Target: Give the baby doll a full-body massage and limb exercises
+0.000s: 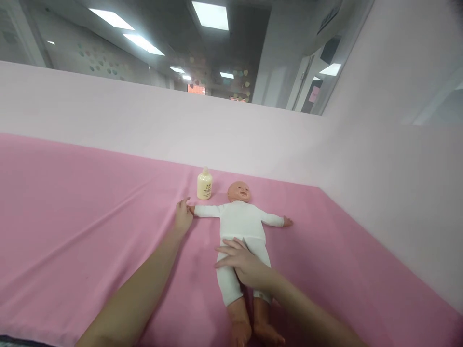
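A baby doll (241, 219) in a white long-sleeved top and white trousers lies on its back, arms stretched out to the sides and bare feet toward me. My left hand (184, 214) is closed around the doll's small hand at the left, with one finger sticking up. Across the doll's upper leg lies my right hand (243, 262), its fingers spread and resting on the white trousers. A pale yellow bottle (204, 187) with dark print stands upright beside the doll's head, a little beyond my left hand.
A pink cloth (90, 217) with some creases covers the surface under the doll. A pale wall (144, 125) rises behind it, with a window (162, 53) above showing lit ceiling panels. Another white wall (390, 168) bounds the right side.
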Tool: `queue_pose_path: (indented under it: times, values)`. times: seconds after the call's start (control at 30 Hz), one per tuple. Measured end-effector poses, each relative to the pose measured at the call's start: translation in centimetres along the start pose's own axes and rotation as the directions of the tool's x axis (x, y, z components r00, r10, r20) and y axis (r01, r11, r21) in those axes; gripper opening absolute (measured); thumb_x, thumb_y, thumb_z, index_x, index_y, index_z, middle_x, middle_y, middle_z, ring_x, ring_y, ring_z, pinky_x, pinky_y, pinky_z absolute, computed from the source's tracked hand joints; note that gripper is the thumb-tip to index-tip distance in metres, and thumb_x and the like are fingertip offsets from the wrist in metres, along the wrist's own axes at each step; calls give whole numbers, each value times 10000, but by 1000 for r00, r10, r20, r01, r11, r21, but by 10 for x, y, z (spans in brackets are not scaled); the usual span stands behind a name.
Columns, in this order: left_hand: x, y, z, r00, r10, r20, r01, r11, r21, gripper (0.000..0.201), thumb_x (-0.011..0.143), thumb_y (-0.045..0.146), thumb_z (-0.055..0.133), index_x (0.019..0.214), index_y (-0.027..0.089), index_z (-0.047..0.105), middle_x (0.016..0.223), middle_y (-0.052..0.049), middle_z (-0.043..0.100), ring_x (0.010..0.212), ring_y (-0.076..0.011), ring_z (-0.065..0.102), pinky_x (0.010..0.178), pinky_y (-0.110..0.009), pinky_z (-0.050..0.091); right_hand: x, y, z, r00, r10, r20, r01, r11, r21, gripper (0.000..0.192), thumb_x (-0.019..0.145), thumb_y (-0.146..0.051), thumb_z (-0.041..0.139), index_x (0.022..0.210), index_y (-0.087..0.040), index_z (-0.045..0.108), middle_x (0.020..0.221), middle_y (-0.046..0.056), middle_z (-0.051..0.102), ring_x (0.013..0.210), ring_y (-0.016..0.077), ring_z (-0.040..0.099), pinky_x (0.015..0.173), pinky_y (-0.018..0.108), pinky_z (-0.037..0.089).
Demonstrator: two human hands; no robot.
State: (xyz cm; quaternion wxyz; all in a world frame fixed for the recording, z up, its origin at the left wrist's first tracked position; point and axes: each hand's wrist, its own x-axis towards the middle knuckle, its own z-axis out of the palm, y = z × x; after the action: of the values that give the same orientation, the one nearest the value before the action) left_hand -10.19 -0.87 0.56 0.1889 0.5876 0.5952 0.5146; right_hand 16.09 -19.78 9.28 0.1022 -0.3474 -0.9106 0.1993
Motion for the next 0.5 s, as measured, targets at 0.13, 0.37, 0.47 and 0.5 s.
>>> queue_pose_path:
  times: [0.13, 0.37, 0.47, 0.5]
  values:
    - [-11, 18, 2, 997, 74, -11, -70, 977, 200, 457, 858, 125, 448, 1313, 133, 483, 1406, -187, 429, 1363, -329, 352, 1137, -557, 249, -18, -13, 0, 988, -69, 141, 74, 997, -26, 797, 635, 32, 406, 1308, -357, 582, 1573, -36, 322, 1506, 258, 116, 1206, 560, 53]
    - [-83, 110, -3, 818, 505, 277, -502, 861, -88, 364, 976, 287, 347, 1315, 236, 468, 1478, -114, 380, 1380, -263, 339, 1138, -503, 314, -27, -15, -4, 996, -52, 78, 53, 999, -6, 641, 660, -9, 464, 1209, -302, 620, 1478, 0, 421, 1500, 247, 135, 1214, 516, 99]
    - [-116, 153, -19, 586, 742, 326, -668, 670, -324, 361, 997, 313, 281, 1285, 246, 488, 1398, -112, 475, 1332, -260, 407, 1109, -487, 350, -30, -6, -2, 991, -48, -128, 50, 999, 16, 499, 730, -77, 533, 1186, -266, 604, 1446, 43, 438, 1460, 239, 237, 1198, 493, 217]
    - [-125, 164, -24, 459, 831, 316, -707, 556, -436, 373, 995, 356, 283, 1279, 231, 489, 1338, -117, 526, 1288, -264, 456, 1097, -486, 365, -31, -3, -1, 978, -46, -205, 49, 999, 10, 456, 754, -109, 553, 1185, -252, 590, 1435, 63, 441, 1439, 237, 274, 1184, 483, 263]
